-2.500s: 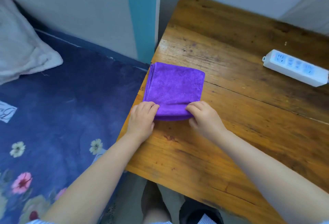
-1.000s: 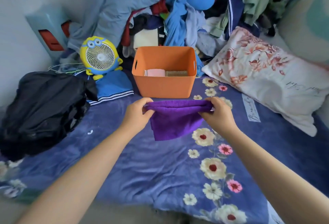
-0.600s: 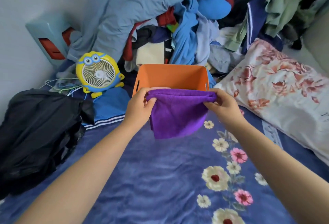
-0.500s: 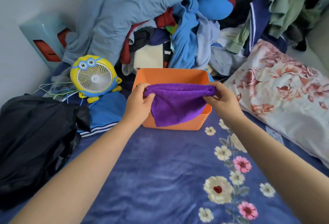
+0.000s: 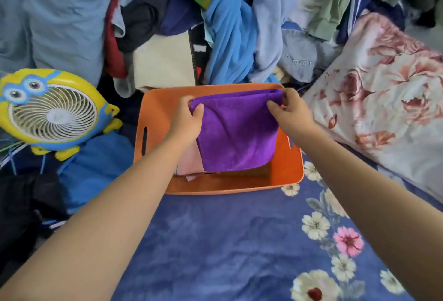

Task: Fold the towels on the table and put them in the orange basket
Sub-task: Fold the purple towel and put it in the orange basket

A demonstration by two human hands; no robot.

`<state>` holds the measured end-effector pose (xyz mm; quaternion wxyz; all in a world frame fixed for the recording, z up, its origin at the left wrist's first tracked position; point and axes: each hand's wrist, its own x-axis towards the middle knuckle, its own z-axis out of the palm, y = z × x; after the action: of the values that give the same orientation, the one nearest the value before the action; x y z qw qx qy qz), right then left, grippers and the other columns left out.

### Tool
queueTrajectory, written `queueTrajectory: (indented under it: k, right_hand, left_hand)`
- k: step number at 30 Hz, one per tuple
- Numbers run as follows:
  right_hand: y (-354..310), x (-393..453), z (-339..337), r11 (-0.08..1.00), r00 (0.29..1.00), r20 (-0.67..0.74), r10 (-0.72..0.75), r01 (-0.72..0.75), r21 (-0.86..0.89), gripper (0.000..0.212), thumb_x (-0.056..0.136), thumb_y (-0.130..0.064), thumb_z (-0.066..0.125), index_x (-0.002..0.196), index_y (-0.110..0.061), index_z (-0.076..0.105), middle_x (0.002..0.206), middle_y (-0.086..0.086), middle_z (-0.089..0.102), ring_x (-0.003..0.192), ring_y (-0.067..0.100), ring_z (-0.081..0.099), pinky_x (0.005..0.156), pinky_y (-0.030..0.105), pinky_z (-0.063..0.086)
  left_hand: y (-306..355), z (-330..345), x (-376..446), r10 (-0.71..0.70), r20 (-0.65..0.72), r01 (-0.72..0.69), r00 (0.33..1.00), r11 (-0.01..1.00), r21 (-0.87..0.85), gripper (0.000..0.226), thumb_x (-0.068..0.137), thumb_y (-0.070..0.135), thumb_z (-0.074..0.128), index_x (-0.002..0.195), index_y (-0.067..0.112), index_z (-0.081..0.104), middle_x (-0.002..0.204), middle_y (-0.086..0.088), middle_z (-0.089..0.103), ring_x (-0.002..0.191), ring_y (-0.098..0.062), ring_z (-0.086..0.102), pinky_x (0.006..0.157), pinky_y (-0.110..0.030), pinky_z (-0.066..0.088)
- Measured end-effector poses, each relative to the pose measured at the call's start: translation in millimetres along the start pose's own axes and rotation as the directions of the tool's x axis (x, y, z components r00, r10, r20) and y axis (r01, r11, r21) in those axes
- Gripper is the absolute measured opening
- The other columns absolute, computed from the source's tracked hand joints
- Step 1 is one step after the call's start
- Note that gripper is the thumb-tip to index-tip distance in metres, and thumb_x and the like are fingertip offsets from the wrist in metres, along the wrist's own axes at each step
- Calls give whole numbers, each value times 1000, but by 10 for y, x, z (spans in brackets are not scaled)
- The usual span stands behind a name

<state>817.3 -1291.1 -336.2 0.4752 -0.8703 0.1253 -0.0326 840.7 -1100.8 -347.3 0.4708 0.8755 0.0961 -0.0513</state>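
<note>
Holding the folded purple towel (image 5: 236,133) by its top corners, left hand (image 5: 185,121) & right hand (image 5: 291,114) both pinching, I've got it hanging w/ long edge across, directly over the orange basket (image 5: 155,118).

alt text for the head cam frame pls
Two bare hands, left hand and right hand, hold a folded purple towel by its top corners over an open orange basket on a floral blue blanket, beside a yellow fan.

- Basket (image 5: 285,171) sits on the bed (image 5: 215,240) right in front of you.
- Fan (image 5: 54,111) is to your left, pillow (image 5: 383,99) to your right.
- Clothes pile (image 5: 227,25) is behind the basket.
</note>
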Motion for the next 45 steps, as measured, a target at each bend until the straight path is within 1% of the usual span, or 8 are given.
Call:
queueTrajectory:
  k: [6, 11, 20, 24, 31, 37, 42, 45]
  right_hand:
    - [603, 431, 391, 869, 941, 190, 281, -166, -465, 32, 94, -16, 45, 118, 4, 51, 122, 24, 56, 114, 36, 50, 86, 32, 34]
    - [933, 728, 665, 751, 882, 161, 442, -266, -605, 32, 94, -13, 41, 120, 3, 50, 128, 23, 53, 121, 34, 48, 94, 30, 30]
    - [1426, 1083, 1071, 805, 921, -2, 390, -342, -485, 32, 93, -6, 40, 123, 4, 43, 125, 22, 50, 116, 34, 49, 88, 31, 39]
    - [1638, 1212, 1264, 841, 881, -195, 430, -470, -268, 37, 97, -20, 32, 128, -1, 42, 134, 21, 47, 126, 36, 43, 108, 44, 29]
    - [1593, 978, 1241, 885, 981, -44, 188, -188, -425, 30, 96, -11, 27, 115, -4, 49, 122, 15, 50, 116, 30, 42, 98, 31, 27]
    - [1585, 745, 1320, 779, 975, 200, -93, 196, -596, 43, 88, -6, 34, 127, 5, 49, 140, 25, 41, 134, 40, 33, 112, 47, 23]
    - [1760, 703, 1343, 671, 909, 382, 168, 179, -720, 53, 100, -25, 22, 147, -9, 3, 156, 9, -10, 144, 23, -13, 117, 35, -7]
    - [1796, 734, 1348, 672, 911, 379, 161, 180, -718, 55, 100, -28, 23, 147, -10, 1, 156, 7, -11, 144, 21, -13, 117, 35, -7]
  left_hand:
    - [-598, 662, 433, -240, 189, 218, 952, 967, 130, 44, 99, 19, 39, 139, 5, 28, 141, -15, 44, 129, -28, 42, 99, -25, 30]
    - [-916, 1122, 717, -380, 248, 325, 891, 916, 236, 42, 98, 19, 40, 135, 0, 31, 136, -22, 46, 126, -36, 43, 101, -35, 35]
    - [-1061, 1475, 1109, -218, 39, 207, 975, 960, 189, 24, 99, 15, 39, 117, -1, 41, 119, -21, 56, 112, -35, 52, 88, -33, 36]
    - [-1158, 1553, 1162, -159, -38, 163, 987, 970, 178, 17, 98, 15, 41, 104, 0, 41, 113, -25, 58, 106, -38, 54, 77, -31, 30]
    - [-1211, 1559, 1179, -95, 55, 80, 994, 970, 229, 33, 99, 19, 37, 125, -1, 40, 128, -22, 52, 120, -35, 49, 94, -34, 36]
    - [-1348, 1540, 875, 316, 386, -496, 867, 635, 593, 51, 83, 29, 34, 106, -3, 67, 114, -21, 66, 109, -35, 63, 85, -44, 53]
    - [-1514, 1573, 721, 72, 558, -500, 827, 550, 669, 65, 98, 46, 19, 149, 10, 2, 158, -8, -5, 147, -21, -8, 119, -34, 1]
    - [-1585, 1614, 742, 77, 528, -481, 846, 540, 691, 72, 90, 56, 4, 149, 14, -7, 157, -5, -14, 145, -20, -15, 117, -32, -7]
